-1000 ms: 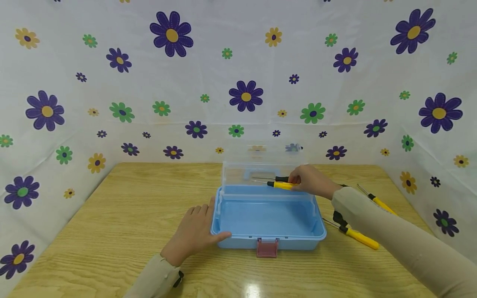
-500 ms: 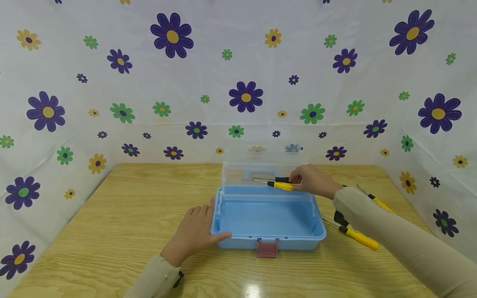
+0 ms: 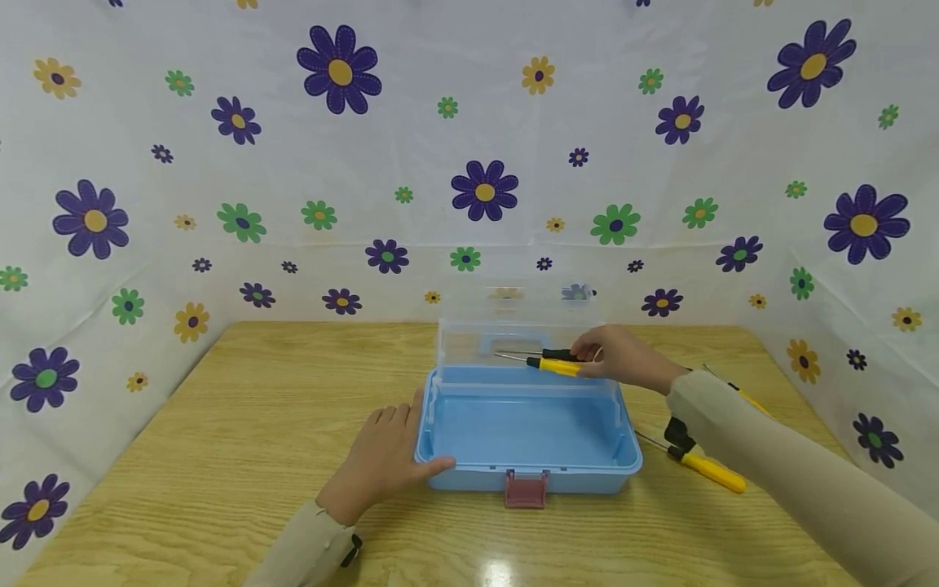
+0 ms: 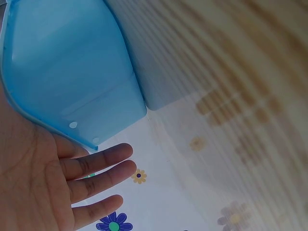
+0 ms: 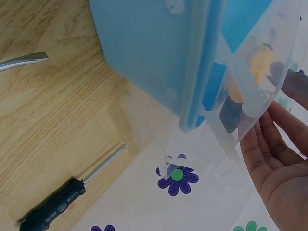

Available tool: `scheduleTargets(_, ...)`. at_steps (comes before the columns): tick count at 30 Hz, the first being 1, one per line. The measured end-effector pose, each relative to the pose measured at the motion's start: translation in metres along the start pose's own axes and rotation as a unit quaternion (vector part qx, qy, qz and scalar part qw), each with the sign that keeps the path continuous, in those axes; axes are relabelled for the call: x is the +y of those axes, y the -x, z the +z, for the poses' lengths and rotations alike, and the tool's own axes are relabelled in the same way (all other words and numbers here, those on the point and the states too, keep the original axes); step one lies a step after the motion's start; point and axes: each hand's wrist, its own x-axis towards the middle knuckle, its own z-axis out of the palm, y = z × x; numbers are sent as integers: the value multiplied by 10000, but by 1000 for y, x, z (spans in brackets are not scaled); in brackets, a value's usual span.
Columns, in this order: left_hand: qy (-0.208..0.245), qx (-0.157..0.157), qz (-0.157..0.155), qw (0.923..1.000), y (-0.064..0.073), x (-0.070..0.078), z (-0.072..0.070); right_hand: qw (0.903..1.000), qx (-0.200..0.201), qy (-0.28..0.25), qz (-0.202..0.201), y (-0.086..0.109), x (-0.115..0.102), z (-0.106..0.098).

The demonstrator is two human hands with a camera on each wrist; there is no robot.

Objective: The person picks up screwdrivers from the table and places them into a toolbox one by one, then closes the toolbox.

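A light blue toolbox (image 3: 528, 479) stands on the table with its clear lid (image 3: 458, 342) raised. My left hand (image 3: 385, 456) rests against its left end, thumb over the front rim; the left wrist view shows those fingers extended beside the blue wall. At the raised clear part lie two screwdrivers side by side: a yellow-handled one (image 3: 556, 367) and a black-handled one (image 3: 557, 355). My right hand (image 3: 619, 355) is at their handle ends, a gap showing between thumb and fingers. In the right wrist view, the yellow handle (image 5: 260, 65) shows through clear plastic.
A yellow screwdriver (image 3: 711, 471) lies right of the box, and another yellow one (image 3: 750, 398) farther back, partly behind the right sleeve. The right wrist view also shows a black-handled screwdriver (image 5: 53, 204) on the table. A flowered cloth (image 3: 396, 147) hangs behind the table.
My right hand has shifted slightly right and its fingers have loosened, baring more of the two handles. The screwdrivers have hardly moved. The left hand and toolbox have stayed still.
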Motion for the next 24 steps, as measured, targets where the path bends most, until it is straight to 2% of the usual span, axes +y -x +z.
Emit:
scheduleTargets(15,16,-38,-7,10000,0,0,-1,9995,85,-168,-236,11,2,-11)
scheduleTargets(24,27,-18,-33,10000,0,0,0,9998,168,-66,-117,22,6,-28)
